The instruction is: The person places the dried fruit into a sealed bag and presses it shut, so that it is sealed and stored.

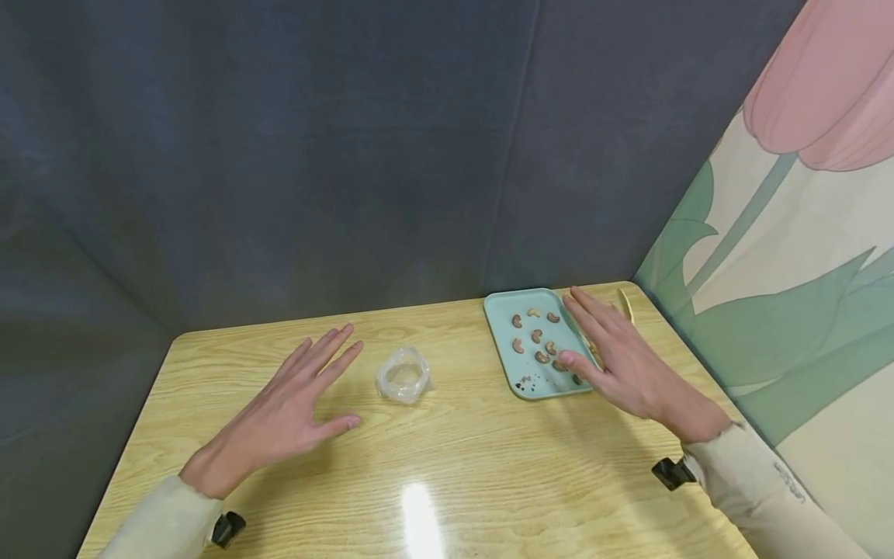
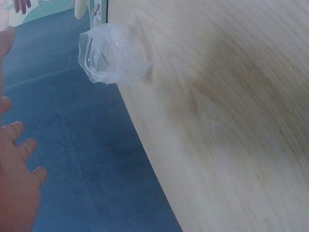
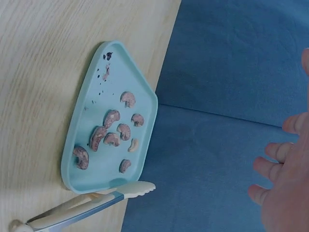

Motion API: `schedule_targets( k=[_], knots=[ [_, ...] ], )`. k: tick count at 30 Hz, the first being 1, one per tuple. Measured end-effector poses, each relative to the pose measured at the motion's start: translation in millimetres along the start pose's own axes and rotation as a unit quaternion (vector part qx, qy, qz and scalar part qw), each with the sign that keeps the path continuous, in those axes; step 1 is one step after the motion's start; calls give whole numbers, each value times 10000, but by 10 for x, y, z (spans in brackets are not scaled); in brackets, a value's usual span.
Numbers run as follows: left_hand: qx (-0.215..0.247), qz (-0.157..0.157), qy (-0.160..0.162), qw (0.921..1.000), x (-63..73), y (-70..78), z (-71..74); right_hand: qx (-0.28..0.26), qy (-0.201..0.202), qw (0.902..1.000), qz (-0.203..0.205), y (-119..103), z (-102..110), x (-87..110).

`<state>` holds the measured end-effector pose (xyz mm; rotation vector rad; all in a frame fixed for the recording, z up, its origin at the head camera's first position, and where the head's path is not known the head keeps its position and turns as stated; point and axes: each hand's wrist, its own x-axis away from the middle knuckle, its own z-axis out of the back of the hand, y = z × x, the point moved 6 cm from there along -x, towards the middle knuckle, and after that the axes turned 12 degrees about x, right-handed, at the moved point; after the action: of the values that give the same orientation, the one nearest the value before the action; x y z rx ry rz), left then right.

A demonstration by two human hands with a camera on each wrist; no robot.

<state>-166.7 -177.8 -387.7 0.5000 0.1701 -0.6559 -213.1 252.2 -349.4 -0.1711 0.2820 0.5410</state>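
Note:
My left hand [image 1: 286,419] is held above the table with fingers straight and thumb spread, holding nothing. To its right stands a clear plastic bag [image 2: 123,55], its mouth open in a round rim. My right hand [image 1: 628,365], also straight-fingered and holding nothing, hovers by the right side of a light blue tray [image 1: 504,312] and overlaps it in the head view. Several cashews [image 3: 112,139], most with brown skins, lie spread on the tray. Dark crumbs [image 1: 525,383] gather at its near end. A pair of tongs [image 3: 79,212] with pale tips lies along the tray's right side, partly hidden by my hand in the head view.
The wooden table [image 1: 461,458] reaches back to a dark curtain [image 1: 349,155]. On the right rises a wall panel [image 1: 803,310] with a painted flower. Black wrist cameras [image 1: 226,529] sit at both sleeves.

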Motion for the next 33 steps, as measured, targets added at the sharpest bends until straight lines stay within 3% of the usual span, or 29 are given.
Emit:
schedule_targets(
  k=[12,19,26,33],
  knots=[
    [560,514,30,9971,96,-90,-106,-565,66,9976,-387,170,-37,107],
    [1193,856,123,9891,173,-154,-199,-1026,-145,9921,-705,285,-120,241],
    [1651,1053,304,9802,232,-202,-267,-1291,-86,9876,-892,409,-196,358],
    [2034,1237,446,9702,253,-221,-337,-1824,-222,9724,-1439,572,-319,497]
  ],
)
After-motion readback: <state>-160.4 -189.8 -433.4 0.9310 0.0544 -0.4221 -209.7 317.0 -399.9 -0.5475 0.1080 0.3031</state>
